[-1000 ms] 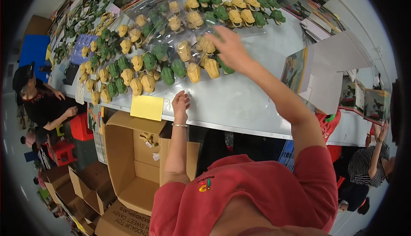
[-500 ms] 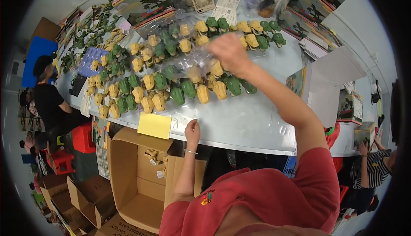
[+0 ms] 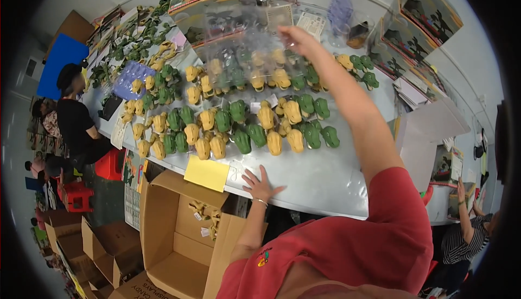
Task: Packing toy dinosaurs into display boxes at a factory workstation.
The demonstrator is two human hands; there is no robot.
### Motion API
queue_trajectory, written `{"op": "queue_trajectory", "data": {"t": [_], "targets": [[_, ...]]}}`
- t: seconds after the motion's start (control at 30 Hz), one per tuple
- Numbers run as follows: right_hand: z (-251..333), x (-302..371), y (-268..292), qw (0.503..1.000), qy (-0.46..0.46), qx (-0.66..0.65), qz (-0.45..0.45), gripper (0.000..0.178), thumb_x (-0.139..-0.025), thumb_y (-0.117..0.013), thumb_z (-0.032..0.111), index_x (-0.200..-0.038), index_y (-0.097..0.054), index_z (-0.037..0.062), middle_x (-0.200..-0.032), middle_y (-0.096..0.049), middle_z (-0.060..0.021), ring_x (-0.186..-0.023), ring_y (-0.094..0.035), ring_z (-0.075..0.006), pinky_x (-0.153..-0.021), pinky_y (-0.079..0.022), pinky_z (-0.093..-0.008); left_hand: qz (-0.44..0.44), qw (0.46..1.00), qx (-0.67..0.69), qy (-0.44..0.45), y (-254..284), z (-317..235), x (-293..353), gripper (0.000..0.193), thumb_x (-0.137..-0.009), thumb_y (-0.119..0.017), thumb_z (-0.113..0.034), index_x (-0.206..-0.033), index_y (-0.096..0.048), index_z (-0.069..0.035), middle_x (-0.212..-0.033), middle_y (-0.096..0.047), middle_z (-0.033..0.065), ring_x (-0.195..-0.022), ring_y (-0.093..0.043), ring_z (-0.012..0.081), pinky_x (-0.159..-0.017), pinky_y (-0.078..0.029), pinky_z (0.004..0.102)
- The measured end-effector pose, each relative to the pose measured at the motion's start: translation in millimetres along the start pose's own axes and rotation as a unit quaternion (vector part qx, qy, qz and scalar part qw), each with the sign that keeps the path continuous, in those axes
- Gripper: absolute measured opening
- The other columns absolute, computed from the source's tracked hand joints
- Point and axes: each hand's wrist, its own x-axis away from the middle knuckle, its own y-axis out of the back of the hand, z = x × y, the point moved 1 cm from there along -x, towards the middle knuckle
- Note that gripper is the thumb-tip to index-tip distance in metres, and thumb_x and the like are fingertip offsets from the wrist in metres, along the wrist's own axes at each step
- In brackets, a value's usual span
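My right hand [image 3: 298, 41] is stretched over the far side of the table, with its fingers closed at the right edge of a clear plastic tray [image 3: 230, 33]. The tray is see-through with moulded pockets, tilted above the back rows of toys. My left hand [image 3: 260, 185] is spread flat on the table's front edge and holds nothing. Between the hands, green dinosaur-head toys [image 3: 239, 141] and yellow dinosaur-head toys [image 3: 274, 143] stand in rows. A yellow sheet [image 3: 206, 172] lies left of my left hand.
An open cardboard box [image 3: 157, 223] with a few yellow toys inside stands below the front edge. Printed boxes [image 3: 429, 11] are stacked at the back right. Loose green toys [image 3: 141, 33] pile up at the far left, near a purple tray [image 3: 133, 79]. A seated person [image 3: 76, 117] is at left.
My right hand has moved farther back with the clear tray, uncovering the middle rows. My left hand has gone from loosely curled to spread flat on the table edge. The view has shifted slightly.
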Motion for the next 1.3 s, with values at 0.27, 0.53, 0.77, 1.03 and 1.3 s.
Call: {"op": "queue_trajectory", "data": {"t": [0.27,0.53,0.77,1.03,1.3], "targets": [[-41,-114,-29,0.974,0.005,0.227,0.002,0.02,-0.068,-0.065,0.025,-0.072,-0.066,0.006,-0.068,-0.061,-0.0018,-0.059,-0.051,-0.0113,-0.056,-0.04,-0.0291,-0.087,0.994,-0.068,-0.017,-22,-1,-8,0.131,-0.043,-0.071,-0.069,-0.142,0.0,-0.022,-0.136,0.016,0.0361,-0.125,0.012,0.0565,-0.089,-0.014,0.0729],[-19,-92,-58,0.972,-0.034,0.233,0.003,0.022,-0.059,-0.07,0.021,-0.054,-0.059,0.003,-0.057,-0.057,-0.0048,-0.044,-0.046,-0.0132,-0.041,-0.037,-0.0304,-0.081,0.994,-0.075,-0.013,-29,2,-13,0.136,-0.037,-0.07,-0.071,-0.142,0.0,-0.021,-0.136,0.015,0.0376,-0.124,0.011,0.0571,-0.084,-0.015,0.0759],[-8,-64,-53,0.997,-0.025,0.015,0.068,0.015,-0.063,-0.069,0.011,-0.067,-0.063,-0.0015,-0.065,-0.061,-0.0071,-0.054,-0.055,-0.0143,-0.05,-0.044,-0.0284,-0.085,0.992,-0.09,0.005,-34,10,-12,0.138,-0.034,-0.067,-0.075,-0.142,-0.001,-0.019,-0.136,0.014,0.0382,-0.125,0.012,0.0566,-0.082,-0.017,0.0764],[-69,-122,-19,0.9,0.321,0.233,0.179,0.019,-0.071,-0.063,0.018,-0.075,-0.064,-0.0002,-0.07,-0.06,-0.0077,-0.062,-0.052,-0.014,-0.056,-0.041,-0.0306,-0.045,0.99,-0.128,-0.034,-27,-15,-27,0.132,-0.041,-0.07,-0.071,-0.141,-0.002,-0.017,-0.135,0.017,0.0384,-0.124,0.013,0.0567,-0.088,-0.014,0.0736],[-36,-59,-138,0.931,0.01,0.365,-0.008,0.033,-0.066,-0.065,0.021,-0.092,-0.065,0.0005,-0.099,-0.063,-0.0164,-0.092,-0.061,-0.0319,-0.075,-0.051,-0.0351,-0.137,0.98,-0.145,0.007,-45,15,-18,0.132,-0.038,-0.063,-0.079,-0.14,-0.011,-0.014,-0.133,0.012,0.0426,-0.121,0.007,0.0624,-0.079,-0.018,0.078]]}}
